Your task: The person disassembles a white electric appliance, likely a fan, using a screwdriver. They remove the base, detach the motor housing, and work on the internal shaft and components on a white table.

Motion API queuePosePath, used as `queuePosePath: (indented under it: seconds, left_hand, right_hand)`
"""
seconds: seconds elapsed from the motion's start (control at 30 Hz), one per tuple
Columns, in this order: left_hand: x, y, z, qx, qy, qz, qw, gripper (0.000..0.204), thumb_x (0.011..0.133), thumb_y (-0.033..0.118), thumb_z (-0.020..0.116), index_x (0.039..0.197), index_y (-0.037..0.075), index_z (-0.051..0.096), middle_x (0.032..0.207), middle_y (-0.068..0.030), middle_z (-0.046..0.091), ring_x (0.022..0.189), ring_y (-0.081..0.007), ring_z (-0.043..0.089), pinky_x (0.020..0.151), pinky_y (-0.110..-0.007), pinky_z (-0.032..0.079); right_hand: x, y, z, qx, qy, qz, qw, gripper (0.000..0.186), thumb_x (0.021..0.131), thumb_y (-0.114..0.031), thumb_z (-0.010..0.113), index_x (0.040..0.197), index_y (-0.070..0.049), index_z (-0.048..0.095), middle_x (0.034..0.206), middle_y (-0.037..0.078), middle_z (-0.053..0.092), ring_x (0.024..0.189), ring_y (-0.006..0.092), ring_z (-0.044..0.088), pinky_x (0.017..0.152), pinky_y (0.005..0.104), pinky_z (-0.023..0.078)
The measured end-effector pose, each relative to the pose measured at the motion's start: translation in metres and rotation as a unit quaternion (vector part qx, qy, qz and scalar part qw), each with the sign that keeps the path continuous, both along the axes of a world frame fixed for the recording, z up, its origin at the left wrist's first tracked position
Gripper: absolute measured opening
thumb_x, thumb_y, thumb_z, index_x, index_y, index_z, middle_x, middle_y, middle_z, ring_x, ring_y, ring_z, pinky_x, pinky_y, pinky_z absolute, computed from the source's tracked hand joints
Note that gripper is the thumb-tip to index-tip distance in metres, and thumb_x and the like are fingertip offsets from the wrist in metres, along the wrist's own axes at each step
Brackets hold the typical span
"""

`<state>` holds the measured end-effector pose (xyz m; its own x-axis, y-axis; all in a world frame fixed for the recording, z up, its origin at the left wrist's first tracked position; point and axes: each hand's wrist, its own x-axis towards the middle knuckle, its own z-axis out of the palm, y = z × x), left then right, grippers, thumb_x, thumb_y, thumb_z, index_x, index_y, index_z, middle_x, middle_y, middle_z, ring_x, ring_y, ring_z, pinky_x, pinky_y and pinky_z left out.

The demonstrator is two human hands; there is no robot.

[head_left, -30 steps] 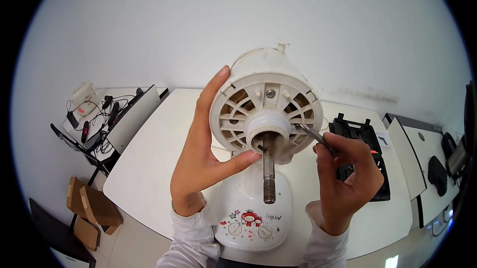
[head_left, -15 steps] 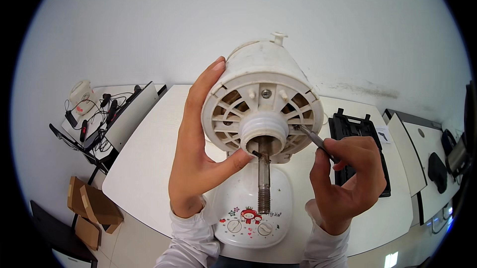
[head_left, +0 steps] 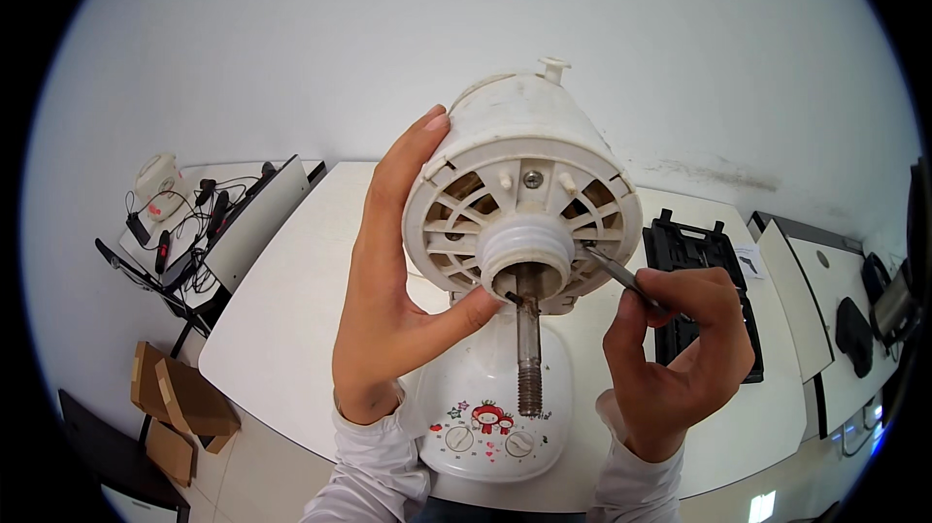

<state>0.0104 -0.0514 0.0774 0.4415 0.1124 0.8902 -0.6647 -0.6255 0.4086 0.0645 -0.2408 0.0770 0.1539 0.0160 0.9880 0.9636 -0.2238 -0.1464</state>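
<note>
Left hand: the left hand [head_left: 383, 314] is spread wide around the left flank of the motor housing [head_left: 529, 114], fingers up its side, thumb near the lower edge of the collar [head_left: 525, 244].
Right hand: the right hand [head_left: 691, 334] is narrowed to a pinch on a slim metal tool [head_left: 615, 274], its tip at the front grille just right of the collar; whether it touches metal or plastic there, the person's view does not tell.
Housing position: above the white base [head_left: 456, 368], over the table, grille toward the person.
Weight: likely heavy for its size and front-heavy, with a motor inside and a steel shaft [head_left: 527, 343] jutting out.
Shell: stiff plastic, smooth and dusty, so perhaps a little slippery under bare fingers.
Weak points: the thin grille spokes and 2 small pegs beside the upper screw [head_left: 532, 179] look the likeliest to snap; the knob [head_left: 553, 68] on top seems a poor handle.
Best hold: 1 palm around the drum's broad side; the shaft looks rigid, but its dirt and threads make it a second choice.
Base: 2 dials on its front.
Table: the white table [head_left: 291, 329] bears a black tool case [head_left: 670, 247] at right.
Floor: cardboard [head_left: 184, 397] at left.
</note>
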Motion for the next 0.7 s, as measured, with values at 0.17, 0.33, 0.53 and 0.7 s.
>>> queuePosePath:
  seconds: [0.17,0.33,0.53,0.7]
  left_hand:
    - [0.0012,-0.0021,0.0005,-0.003,-0.009,-0.005,1.000,0.088,0.057,0.012,0.069,0.138,0.003,0.036,0.142,-0.0183,0.036,0.131,-0.0327,0.036,0.104,-0.041,0.034]
    - [0.0003,-0.0014,-0.0001,0.000,-0.006,-0.006,1.000,0.089,0.056,0.011,0.069,0.138,0.004,0.036,0.142,-0.0188,0.035,0.131,-0.0332,0.036,0.104,-0.042,0.034]
    - [-0.0002,-0.0020,-0.0001,-0.001,0.000,-0.015,1.000,0.090,0.057,0.010,0.071,0.139,0.004,0.035,0.142,-0.0198,0.034,0.132,-0.0340,0.035,0.104,-0.042,0.033]
    - [-0.0045,-0.0005,0.0011,0.008,-0.001,-0.005,1.000,0.090,0.058,0.010,0.073,0.139,0.004,0.035,0.142,-0.0201,0.034,0.132,-0.0344,0.034,0.105,-0.043,0.032]
  right_hand:
    - [-0.0009,-0.0026,-0.0016,-0.021,-0.014,-0.002,1.000,0.028,0.058,0.008,0.072,0.083,-0.001,0.063,0.066,0.006,0.060,0.053,0.0166,0.055,0.044,0.0245,0.042]
    - [-0.0049,-0.0012,-0.0009,-0.002,-0.011,0.008,1.000,0.028,0.059,0.008,0.072,0.084,-0.002,0.063,0.067,0.006,0.061,0.054,0.0172,0.056,0.045,0.0251,0.043]
    - [-0.0019,-0.0014,-0.0016,-0.025,-0.024,0.016,0.999,0.029,0.059,0.007,0.072,0.084,-0.002,0.062,0.067,0.006,0.061,0.054,0.0162,0.056,0.044,0.0244,0.043]
    - [-0.0079,-0.0021,0.0018,-0.011,-0.019,0.025,0.999,0.027,0.059,0.007,0.071,0.084,-0.002,0.062,0.065,0.006,0.060,0.054,0.0152,0.056,0.042,0.0238,0.041]
